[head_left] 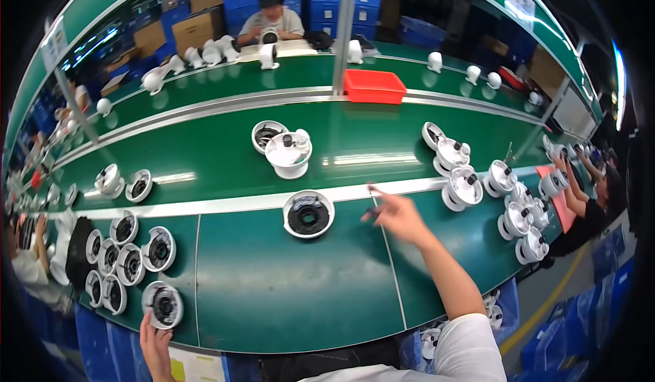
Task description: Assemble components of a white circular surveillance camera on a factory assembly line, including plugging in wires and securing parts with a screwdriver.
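My right hand reaches out over the green bench, fingers pinched on a small dark part, just right of a round white housing with a black centre lying face up. My left hand rests at the near bench edge, touching the rim of another round white housing. Several similar housings stand stacked on edge above it at the left.
A green conveyor belt carries a white bowl-shaped assembly and more white parts. A cluster of white assemblies sits at the right beside another person's arms. A red tray lies further back. A seated person works opposite.
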Motion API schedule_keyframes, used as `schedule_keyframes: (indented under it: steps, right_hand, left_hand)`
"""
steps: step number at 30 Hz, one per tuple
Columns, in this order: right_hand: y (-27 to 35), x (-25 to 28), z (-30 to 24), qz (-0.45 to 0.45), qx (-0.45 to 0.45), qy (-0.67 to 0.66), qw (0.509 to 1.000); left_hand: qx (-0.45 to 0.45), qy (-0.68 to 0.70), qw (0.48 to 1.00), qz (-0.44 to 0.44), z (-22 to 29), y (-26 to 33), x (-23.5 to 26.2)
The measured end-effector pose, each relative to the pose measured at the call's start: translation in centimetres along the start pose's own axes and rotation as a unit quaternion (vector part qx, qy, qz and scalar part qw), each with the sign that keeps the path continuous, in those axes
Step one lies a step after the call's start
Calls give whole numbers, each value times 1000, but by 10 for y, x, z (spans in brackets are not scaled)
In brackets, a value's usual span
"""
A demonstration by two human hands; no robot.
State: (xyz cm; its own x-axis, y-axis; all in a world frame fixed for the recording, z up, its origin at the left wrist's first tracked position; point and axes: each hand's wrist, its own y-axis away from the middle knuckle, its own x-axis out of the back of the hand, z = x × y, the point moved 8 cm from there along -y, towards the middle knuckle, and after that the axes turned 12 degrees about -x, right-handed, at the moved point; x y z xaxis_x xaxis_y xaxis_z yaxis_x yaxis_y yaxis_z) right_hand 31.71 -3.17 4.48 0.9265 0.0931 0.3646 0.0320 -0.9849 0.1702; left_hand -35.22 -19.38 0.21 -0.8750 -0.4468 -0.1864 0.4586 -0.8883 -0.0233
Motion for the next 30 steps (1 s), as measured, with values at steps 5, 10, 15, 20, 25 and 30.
schedule_keyframes:
  steps: [5,10,15,20,25,30]
  right_hand:
    - [72,216,63,585,94,-89,801]
    - [80,267,119,489,-43,-151,858]
    - [81,254,100,427,-29,-72,901]
    - [55,174,45,276,-29,-35,960]
    - [36,88,-14,134,-29,-18,990]
    - [54,39,-75,121,35,161,979]
  left_hand:
    - [-62,-117,991,-31,-5,-8,-22]
    - [-138,-348,927,1,2,-26,-10]
    - [-295,-479,820,107,44,-23,-53]
    - [-186,-314,888,-279,26,3,-240]
    - [-250,-271,832,-414,-45,-18,-368]
    - [-160,-313,841,-411,-65,-40,-447]
